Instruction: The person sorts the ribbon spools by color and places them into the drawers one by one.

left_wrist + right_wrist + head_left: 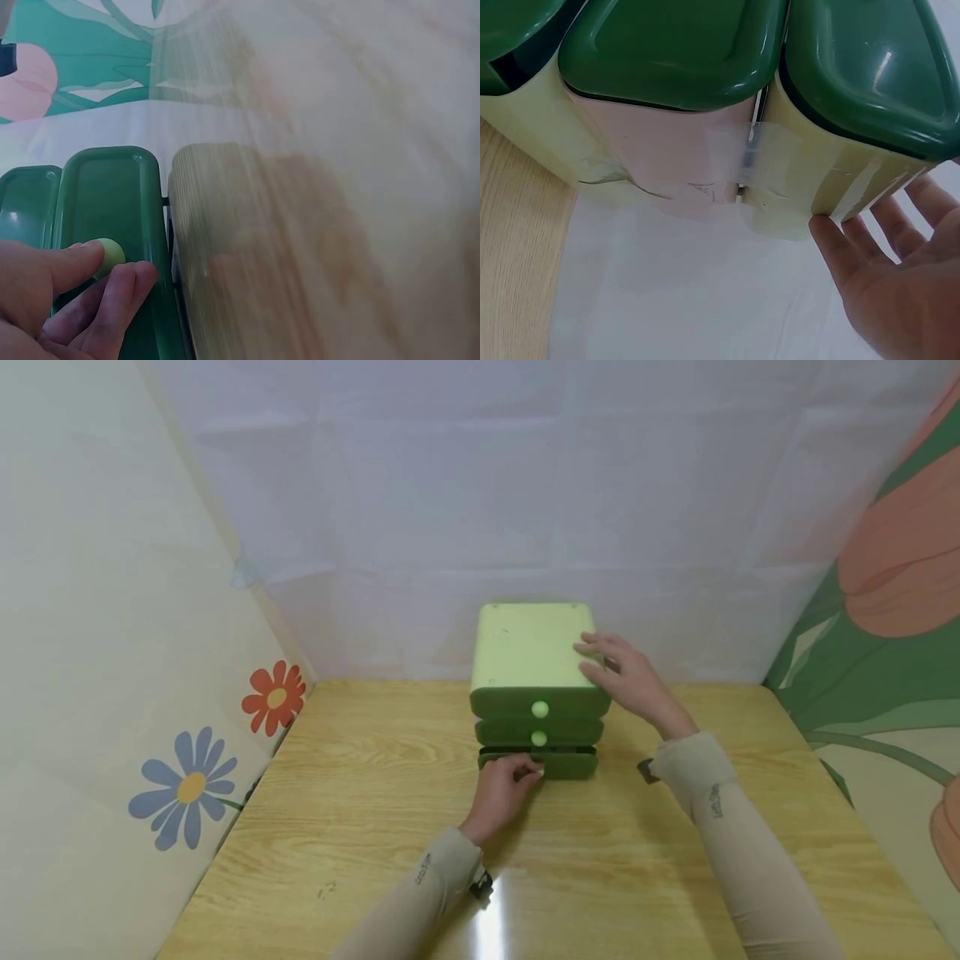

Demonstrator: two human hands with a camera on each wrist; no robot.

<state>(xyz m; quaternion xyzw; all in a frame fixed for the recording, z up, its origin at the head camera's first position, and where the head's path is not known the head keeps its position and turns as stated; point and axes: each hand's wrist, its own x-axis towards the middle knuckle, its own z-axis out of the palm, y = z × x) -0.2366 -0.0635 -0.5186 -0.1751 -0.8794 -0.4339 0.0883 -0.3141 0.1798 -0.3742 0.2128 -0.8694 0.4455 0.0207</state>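
A small three-drawer cabinet (532,647) with a pale green top and dark green drawer fronts stands on the table. Its bottom drawer (570,767) is pulled out slightly, with a dark gap along its upper edge. My left hand (501,793) pinches that drawer's round light green knob (112,256) between thumb and fingers. Spread over the cabinet's top right edge, my right hand (626,681) rests with loosely extended fingers. In the right wrist view its thumb (836,244) touches the cabinet's side. The top drawer (502,702) and middle drawer (502,732) look closed.
The wooden table (360,827) reaches back to a white sheet-covered wall (442,510). Flower-printed panels flank it: a left panel (112,635) with daisies and a right panel (900,668) with large leaves. Clear tape (761,176) runs across the cabinet's side.
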